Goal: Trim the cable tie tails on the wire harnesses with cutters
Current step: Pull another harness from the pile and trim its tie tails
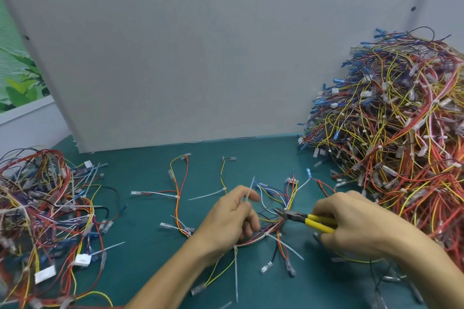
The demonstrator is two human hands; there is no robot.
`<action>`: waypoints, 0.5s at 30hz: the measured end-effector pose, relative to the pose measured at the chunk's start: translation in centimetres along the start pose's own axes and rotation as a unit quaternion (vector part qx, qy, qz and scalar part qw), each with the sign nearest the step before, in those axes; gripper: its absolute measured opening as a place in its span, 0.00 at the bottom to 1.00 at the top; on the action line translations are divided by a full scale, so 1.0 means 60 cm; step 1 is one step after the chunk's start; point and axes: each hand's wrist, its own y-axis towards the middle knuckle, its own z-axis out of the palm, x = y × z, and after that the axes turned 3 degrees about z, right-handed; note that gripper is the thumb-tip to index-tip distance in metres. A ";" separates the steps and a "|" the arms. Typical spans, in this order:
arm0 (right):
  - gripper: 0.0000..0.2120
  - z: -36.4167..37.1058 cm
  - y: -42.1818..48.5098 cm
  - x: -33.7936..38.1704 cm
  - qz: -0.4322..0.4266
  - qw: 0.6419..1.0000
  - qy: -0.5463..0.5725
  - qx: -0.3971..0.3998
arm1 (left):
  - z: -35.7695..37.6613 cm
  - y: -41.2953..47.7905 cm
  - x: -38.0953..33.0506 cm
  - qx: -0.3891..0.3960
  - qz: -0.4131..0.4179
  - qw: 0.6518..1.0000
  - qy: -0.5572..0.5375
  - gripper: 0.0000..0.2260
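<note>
Hands on harness and cutters
Left hand (233, 218) pinched a cable tie tail (251, 188) and steadied the harness (263, 233) near the surface's (150, 208) front edge; right hand (351, 223) gripped the cutters (319, 222). Their tip sat among coloured wires (291, 193) (tail off to one side), so a squeeze might nick insulation.

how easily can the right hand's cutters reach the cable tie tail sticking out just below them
Likely yes: the right hand holds the cutters close to that cable tie tail, which juts out free over the mat.
</note>
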 end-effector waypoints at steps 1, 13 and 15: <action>0.10 0.000 0.000 0.001 -0.007 1.000 0.005 0.001 | -0.001 -0.002 0.002 -0.003 0.001 1.000 0.010 0.11; 0.04 0.000 -0.001 0.006 -0.023 0.999 0.026 0.016 | -0.001 -0.009 0.029 0.021 0.159 0.885 0.437 0.11; 0.04 0.001 0.000 0.004 -0.021 0.999 0.023 0.014 | 0.000 -0.005 0.033 0.003 0.154 0.885 0.440 0.15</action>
